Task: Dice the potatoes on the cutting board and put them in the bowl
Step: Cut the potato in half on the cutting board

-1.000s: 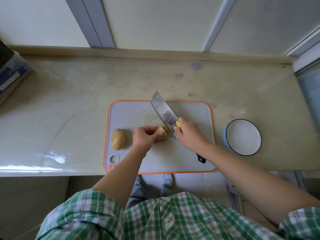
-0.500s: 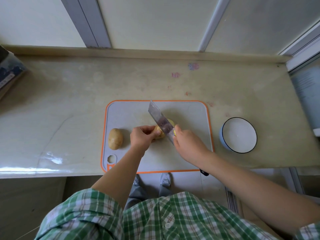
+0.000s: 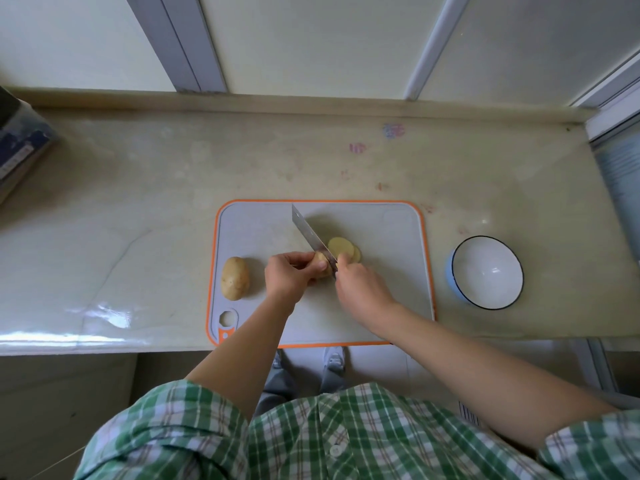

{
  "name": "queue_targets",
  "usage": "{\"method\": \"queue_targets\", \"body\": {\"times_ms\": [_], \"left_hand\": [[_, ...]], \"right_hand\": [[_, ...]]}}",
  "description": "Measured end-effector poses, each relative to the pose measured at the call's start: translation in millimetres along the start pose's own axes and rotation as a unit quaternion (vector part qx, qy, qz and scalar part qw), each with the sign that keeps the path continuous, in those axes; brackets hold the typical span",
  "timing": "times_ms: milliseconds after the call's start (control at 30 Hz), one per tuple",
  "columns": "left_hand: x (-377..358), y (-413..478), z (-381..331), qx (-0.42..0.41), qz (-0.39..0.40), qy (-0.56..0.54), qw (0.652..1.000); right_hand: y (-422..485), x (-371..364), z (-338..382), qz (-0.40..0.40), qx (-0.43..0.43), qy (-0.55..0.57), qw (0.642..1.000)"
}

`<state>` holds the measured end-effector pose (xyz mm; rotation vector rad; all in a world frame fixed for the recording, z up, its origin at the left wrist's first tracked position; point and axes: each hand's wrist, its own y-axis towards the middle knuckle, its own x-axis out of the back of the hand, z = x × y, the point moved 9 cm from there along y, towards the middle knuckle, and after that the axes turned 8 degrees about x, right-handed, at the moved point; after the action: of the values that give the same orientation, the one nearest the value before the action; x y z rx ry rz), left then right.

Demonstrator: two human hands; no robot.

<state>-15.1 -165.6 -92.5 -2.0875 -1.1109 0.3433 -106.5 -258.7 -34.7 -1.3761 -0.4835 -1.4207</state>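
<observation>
Brown-skinned and partly cut, the stubby potato piece (image 3: 320,260) is pinched between the curled fingers and thumb of the left hand (image 3: 289,278), a little toward seven o'clock of the board's middle. Just at three o'clock of it, the right hand (image 3: 360,289) is closed round the handle of a broad steel kitchen knife (image 3: 310,235); the handle itself is hidden under the fingers. The blade runs away toward eleven o'clock, seen almost edge-on, and meets the potato piece at its cut end, between the two hands.

Beyond the blade, at one o'clock of the right hand, a few round pale-yellow potato slices (image 3: 341,247) lie flat and overlapping. At nine o'clock of the left hand, apart from it, an oval, skin-on whole potato (image 3: 235,278) lies near the board's left edge.

All of this rests on a grey rectangular plastic cutting board (image 3: 391,271) with an orange rim, set at the near edge of a glossy beige stone counter (image 3: 138,202). At three o'clock of the board, near it on the counter, stands a round white bowl (image 3: 488,268) with a thin dark rim and a blue outer wall. At six o'clock a green-and-white plaid shirt (image 3: 311,438) fills the bottom of the view.
</observation>
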Motion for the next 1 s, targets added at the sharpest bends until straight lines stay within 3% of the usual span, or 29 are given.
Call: {"method": "queue_targets", "body": {"times_ms": [400, 567, 1000], "left_hand": [[0.3, 0.5, 3.5, -0.029, 0.026, 0.016, 0.999], [1.2, 3.5, 6.3, -0.025, 0.017, 0.01, 0.999], [1.8, 8.3, 7.3, -0.022, 0.017, 0.019, 0.999]], "right_hand": [[0.3, 25.2, -19.5, -0.045, 0.021, 0.126, 0.991], [-11.3, 52.0, -5.7, -0.054, 0.051, 0.095, 0.993], [-32.0, 37.0, -7.0, -0.025, 0.036, 0.049, 0.998]]}}
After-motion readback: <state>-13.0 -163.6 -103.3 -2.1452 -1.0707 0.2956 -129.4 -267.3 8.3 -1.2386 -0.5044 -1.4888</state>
